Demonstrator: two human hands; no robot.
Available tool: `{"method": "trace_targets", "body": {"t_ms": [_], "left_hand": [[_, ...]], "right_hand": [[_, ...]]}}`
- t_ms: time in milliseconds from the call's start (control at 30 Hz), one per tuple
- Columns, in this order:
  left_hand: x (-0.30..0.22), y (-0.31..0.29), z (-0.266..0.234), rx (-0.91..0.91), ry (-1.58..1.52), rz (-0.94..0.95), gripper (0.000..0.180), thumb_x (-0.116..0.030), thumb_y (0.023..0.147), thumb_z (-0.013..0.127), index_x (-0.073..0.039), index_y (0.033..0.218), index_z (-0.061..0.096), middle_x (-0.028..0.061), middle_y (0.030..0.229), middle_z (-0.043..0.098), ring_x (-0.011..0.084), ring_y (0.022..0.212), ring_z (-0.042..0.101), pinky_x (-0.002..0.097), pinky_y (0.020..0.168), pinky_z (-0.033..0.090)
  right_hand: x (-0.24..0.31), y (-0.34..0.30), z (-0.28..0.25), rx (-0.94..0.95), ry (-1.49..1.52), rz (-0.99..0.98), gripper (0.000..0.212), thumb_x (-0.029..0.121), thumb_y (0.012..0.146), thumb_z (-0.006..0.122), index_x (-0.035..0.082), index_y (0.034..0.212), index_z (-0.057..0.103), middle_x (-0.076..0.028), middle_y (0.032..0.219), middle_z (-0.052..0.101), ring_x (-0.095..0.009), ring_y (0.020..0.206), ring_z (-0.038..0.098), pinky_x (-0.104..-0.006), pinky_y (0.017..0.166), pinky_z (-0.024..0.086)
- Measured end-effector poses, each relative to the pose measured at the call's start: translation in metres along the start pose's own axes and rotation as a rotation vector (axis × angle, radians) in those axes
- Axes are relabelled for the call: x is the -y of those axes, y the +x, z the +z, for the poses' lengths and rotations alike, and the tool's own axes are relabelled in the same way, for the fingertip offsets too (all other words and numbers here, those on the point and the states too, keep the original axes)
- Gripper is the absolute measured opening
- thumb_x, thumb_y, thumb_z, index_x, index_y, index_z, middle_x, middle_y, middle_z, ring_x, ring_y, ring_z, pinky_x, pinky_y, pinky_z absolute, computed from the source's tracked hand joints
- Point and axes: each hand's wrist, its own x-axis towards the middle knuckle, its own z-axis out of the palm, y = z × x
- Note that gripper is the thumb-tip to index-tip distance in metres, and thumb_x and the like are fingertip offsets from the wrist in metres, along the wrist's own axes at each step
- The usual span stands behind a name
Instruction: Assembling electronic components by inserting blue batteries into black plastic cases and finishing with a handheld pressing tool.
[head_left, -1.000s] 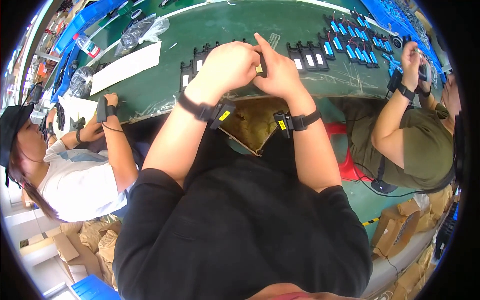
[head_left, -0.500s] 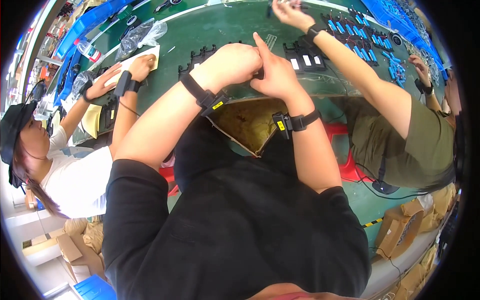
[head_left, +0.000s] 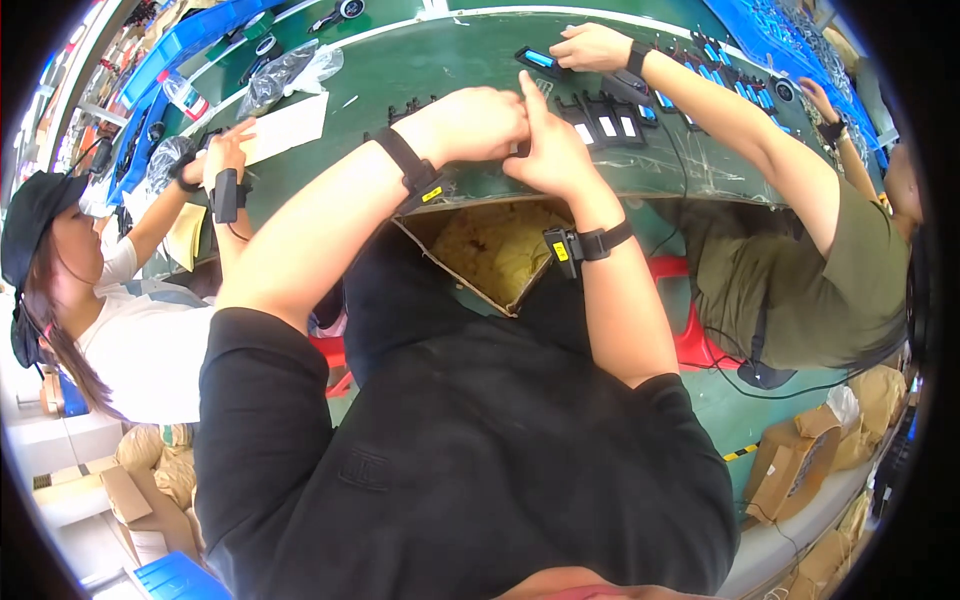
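Head view: beneath the near edge of the green table (head_left: 400, 65), an open box (head_left: 490, 240) shows its brownish-yellow inside. Your right hand (head_left: 555, 158) is at the table's near middle, index finger extended away from you. Your left hand (head_left: 482, 122) meets it there, fingers curled inward. Grip on either side cannot be determined; your own hands hide whatever may lie between them. The black holders (head_left: 605, 108), bearing white labels, lie side by side on the table, just to the right of your right hand; more dark holders (head_left: 408, 106) are partly hidden behind your left hand. On the table's left part lies a white sheet (head_left: 292, 128). Toward the table's far edge, a co-worker's hand (head_left: 595, 48) is at a carrier (head_left: 545, 69) with a blue cylinder (head_left: 539, 59); contact cannot be confirmed.
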Motion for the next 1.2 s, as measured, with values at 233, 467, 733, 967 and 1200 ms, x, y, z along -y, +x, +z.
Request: {"method": "trace_targets", "body": {"t_ms": [233, 467, 733, 967, 1200], "left_hand": [[-0.078, -0.060, -0.026, -0.574, -1.269, -0.624, 0.005, -0.003, 0.094, 0.068, -0.003, 0.090, 0.065, 0.0047, 0.083, 0.071, 0.0169, 0.072, 0.071, 0.0318, 0.064, 0.057], [-0.130, -0.104, 0.129, 0.165, -0.747, -0.829, 0.012, -0.013, 0.091, 0.068, -0.003, 0.087, 0.069, 0.0190, 0.081, 0.074, 0.0346, 0.076, 0.075, 0.0450, 0.070, 0.059], [-0.096, -0.088, 0.306, 0.309, -0.511, -0.970, 0.024, -0.015, 0.098, 0.061, -0.002, 0.110, 0.078, 0.0258, 0.113, 0.078, 0.0451, 0.108, 0.075, 0.0546, 0.090, 0.060], [-0.110, -0.086, 0.214, 0.548, -0.576, -0.755, 0.030, -0.011, 0.096, 0.060, -0.003, 0.117, 0.080, 0.0205, 0.125, 0.078, 0.0408, 0.115, 0.075, 0.0494, 0.096, 0.060], [-0.110, -0.084, -0.064, 0.120, -1.282, -0.220, 0.019, -0.011, 0.105, 0.063, -0.002, 0.109, 0.079, 0.0094, 0.087, 0.073, 0.0171, 0.083, 0.069, 0.0312, 0.080, 0.055]], "right_hand": [[0.002, -0.002, 0.004, 0.003, -0.052, -0.045, 0.115, 0.021, 0.072, 0.078, 0.005, 0.173, 0.025, -0.008, 0.148, 0.071, -0.037, 0.123, 0.073, -0.0432, 0.104, 0.059], [0.019, 0.009, -0.023, -0.132, -0.079, -0.176, 0.061, 0.020, 0.080, 0.071, 0.005, 0.138, 0.069, -0.017, 0.137, 0.069, -0.039, 0.115, 0.073, -0.0472, 0.101, 0.061], [-0.044, 0.149, -0.078, -0.086, -0.599, 0.496, 0.077, 0.046, 0.088, 0.080, 0.002, 0.149, 0.061, -0.025, 0.142, 0.071, -0.045, 0.136, 0.064, -0.0549, 0.116, 0.051], [-0.066, 0.130, -0.068, -0.275, -0.373, 0.179, 0.076, 0.032, 0.082, 0.093, 0.000, 0.145, 0.065, -0.023, 0.135, 0.075, -0.036, 0.125, 0.074, -0.0431, 0.107, 0.059], [0.040, 0.054, -0.087, -0.736, -0.230, -0.476, 0.083, 0.013, 0.082, 0.096, 0.004, 0.154, 0.057, -0.011, 0.144, 0.074, -0.025, 0.119, 0.075, -0.0363, 0.097, 0.060]]}}
